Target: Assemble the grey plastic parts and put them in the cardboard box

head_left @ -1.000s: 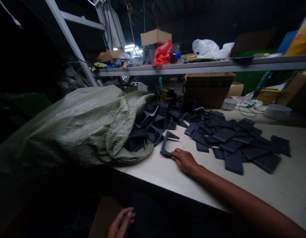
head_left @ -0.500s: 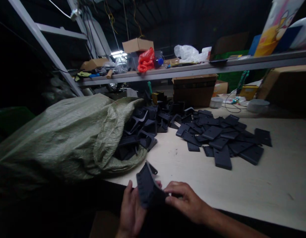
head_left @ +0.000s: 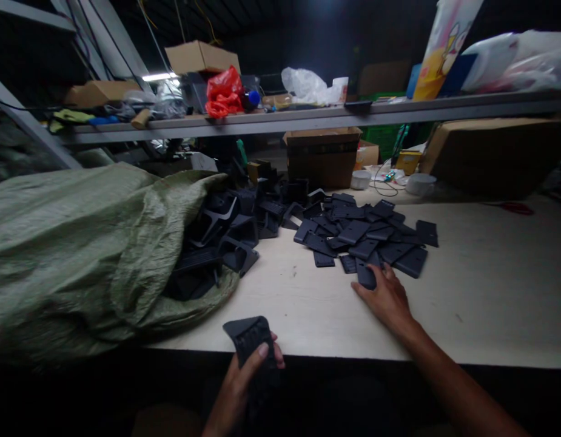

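My left hand (head_left: 244, 379) is closed around a black plastic bracket (head_left: 250, 337) in front of the table's near edge. Its thumb presses on the ribbed side, and the lower part of the piece fades into the dark. Over on the right, my right hand (head_left: 387, 297) reaches to the near edge of a pile of flat black plates (head_left: 353, 232). Thumb and fingers are apart, around the corner of one plate (head_left: 366, 276) that still lies on the table; whether they touch it I cannot tell.
A green woven sack (head_left: 89, 243) lies on the left, with several black brackets (head_left: 237, 227) spilling from its mouth. A cardboard box (head_left: 323, 161) and a clear tub (head_left: 420, 184) stand behind. Red-handled scissors (head_left: 514, 208) lie far right, below a cluttered shelf (head_left: 262, 122).
My right hand has let go of the bracket and moved away to the plates. The bracket stays in my left hand, turned differently. The view has swung to the right.
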